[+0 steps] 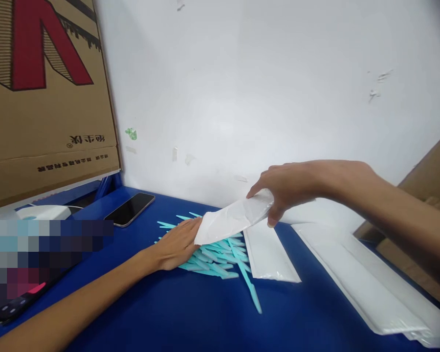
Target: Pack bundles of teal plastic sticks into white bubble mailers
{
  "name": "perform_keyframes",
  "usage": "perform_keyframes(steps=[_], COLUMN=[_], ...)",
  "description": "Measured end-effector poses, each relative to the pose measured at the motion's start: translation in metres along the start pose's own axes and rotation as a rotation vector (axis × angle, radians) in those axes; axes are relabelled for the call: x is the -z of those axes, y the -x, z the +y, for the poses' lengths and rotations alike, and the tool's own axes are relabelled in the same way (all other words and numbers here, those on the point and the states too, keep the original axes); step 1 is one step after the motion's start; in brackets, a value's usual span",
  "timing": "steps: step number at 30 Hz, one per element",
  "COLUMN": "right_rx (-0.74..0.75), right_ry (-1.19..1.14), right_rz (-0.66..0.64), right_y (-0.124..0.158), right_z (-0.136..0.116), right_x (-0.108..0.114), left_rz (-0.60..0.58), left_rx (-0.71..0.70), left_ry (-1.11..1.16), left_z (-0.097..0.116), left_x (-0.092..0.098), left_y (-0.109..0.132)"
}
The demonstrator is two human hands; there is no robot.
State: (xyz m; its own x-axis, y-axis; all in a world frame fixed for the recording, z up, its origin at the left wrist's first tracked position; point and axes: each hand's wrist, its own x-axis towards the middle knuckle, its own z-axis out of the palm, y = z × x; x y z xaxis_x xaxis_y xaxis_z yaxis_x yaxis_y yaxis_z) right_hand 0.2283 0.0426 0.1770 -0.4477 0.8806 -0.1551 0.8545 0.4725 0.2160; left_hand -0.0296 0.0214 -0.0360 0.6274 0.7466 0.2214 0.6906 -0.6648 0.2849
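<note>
A white plastic pouch [234,215] is held up at a slant over a pile of turquoise plastic sticks [209,259] with flat blade-like ends. My right hand [284,188] grips the pouch's far right end, the thumb below and the fingers above. At the pouch's left end is my left hand [178,244], reaching low over the pile. Its fingertips go out of sight behind or inside the pouch edge, so their grip is hidden. One turquoise stick [247,281] lies apart, pointing toward me. Another white pouch [269,252] lies flat beside the pile.
Several white pouches [363,278] are stacked on the blue table [161,313] at right. A phone [130,209] lies at the back left, near a large cardboard box [51,112]. The white wall [242,98] stands close behind. Blurred items sit at left.
</note>
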Motion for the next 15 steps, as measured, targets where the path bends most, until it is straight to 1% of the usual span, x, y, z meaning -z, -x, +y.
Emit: perform_keyframes(steps=[2,3,7,11,15], right_rx=[0.003,-0.003,-0.038,-0.014,0.013], right_ry=[0.042,0.060,0.046,0.011,-0.021], right_rz=[-0.103,-0.131,-0.159,-0.156,-0.161], right_y=[0.0017,0.0024,0.0030,0.0004,-0.0003], right_z=[-0.0025,-0.0040,-0.0077,-0.0043,-0.0012], right_x=[0.0027,0.0042,0.0065,0.0043,0.0035], left_rz=[-0.004,-0.009,-0.027,-0.019,-0.055], left_rx=[-0.005,0.003,0.018,-0.015,0.031], left_ry=[-0.009,-0.008,-0.002,-0.014,-0.004], left_z=[-0.0014,-0.0024,-0.0068,-0.0086,-0.0046], left_x=[-0.0010,-0.0018,-0.0049,-0.0054,-0.0026], left_y=[0.0002,0.0002,-0.0002,-0.0010,-0.0016])
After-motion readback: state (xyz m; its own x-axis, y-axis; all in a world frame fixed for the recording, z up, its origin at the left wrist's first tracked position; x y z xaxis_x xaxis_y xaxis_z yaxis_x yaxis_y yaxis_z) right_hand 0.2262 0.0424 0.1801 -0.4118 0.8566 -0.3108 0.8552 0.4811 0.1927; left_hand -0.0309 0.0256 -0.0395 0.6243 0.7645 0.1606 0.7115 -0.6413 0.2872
